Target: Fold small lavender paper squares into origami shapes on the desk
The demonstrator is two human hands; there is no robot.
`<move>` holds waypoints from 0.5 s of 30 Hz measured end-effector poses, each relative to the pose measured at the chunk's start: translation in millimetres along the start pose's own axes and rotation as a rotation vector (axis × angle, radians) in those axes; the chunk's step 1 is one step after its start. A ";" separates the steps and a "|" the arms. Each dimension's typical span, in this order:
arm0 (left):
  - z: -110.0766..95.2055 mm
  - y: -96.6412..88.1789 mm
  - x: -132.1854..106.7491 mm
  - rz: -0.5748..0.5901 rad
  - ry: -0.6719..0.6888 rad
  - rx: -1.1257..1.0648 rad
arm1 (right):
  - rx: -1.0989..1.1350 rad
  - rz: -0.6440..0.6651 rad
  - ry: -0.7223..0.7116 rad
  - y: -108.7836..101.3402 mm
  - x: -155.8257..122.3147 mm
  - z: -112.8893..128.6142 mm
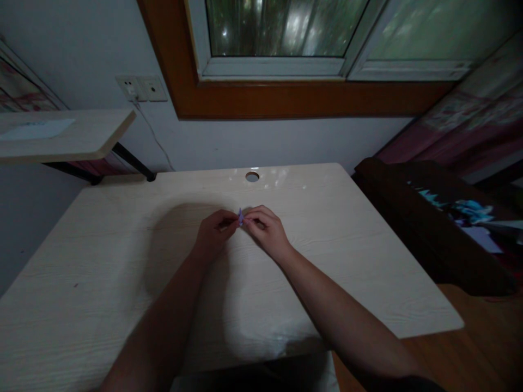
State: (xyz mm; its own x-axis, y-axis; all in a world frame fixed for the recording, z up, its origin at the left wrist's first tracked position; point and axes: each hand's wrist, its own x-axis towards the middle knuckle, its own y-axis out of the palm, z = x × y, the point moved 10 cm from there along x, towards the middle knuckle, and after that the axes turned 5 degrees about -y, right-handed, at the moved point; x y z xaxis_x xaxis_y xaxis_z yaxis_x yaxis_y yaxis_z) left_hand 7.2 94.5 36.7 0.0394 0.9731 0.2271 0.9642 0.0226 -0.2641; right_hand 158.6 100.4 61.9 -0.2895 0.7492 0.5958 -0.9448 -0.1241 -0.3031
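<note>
**Small fold, close work at the window table**

Both hands meet over the middle of the table (122,245), towards its far edge and short of the cable hole (252,176); the left hand (214,228) and right hand (265,231) each pinch the purple paper (241,216) between fingertips; it looks already folded to a small point, with finer creases seemingly left.

1. The left hand (214,231) and right hand (265,231) meet over the middle of the table (102,261), with a paper piece (241,217) pinched between them.
2. A hole (252,176) lies at 12 o'clock from the paper piece, near the table's far edge.
3. A shelf (81,136) stands at 10 o'clock, beyond the table's corner.
4. A wall socket (141,88) sits at 11 o'clock, above the shelf.
5. A window (286,32) lies behind the table, at 12 to 1 o'clock.
6. A cabinet (408,228) stands at 3 o'clock, beside the table, with papers (469,212) on it.
</note>
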 end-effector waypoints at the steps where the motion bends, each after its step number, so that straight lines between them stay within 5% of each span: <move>1: 1.4 0.4 0.3 0.002 -0.014 -0.003 | -0.001 -0.001 0.011 0.2 -0.3 -1.1; 15: 16.5 0.4 2.2 -0.037 -0.099 -0.043 | 0.149 -0.027 0.237 5.8 -8.2 -33.3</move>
State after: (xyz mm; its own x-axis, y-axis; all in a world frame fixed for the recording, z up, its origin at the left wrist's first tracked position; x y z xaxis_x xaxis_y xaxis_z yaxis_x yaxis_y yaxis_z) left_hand 3.3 100.4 21.7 -0.0203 0.9897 0.1420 0.9751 0.0510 -0.2159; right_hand 160.6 115.2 30.5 -0.2368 0.8824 0.4065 -0.9688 -0.1833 -0.1665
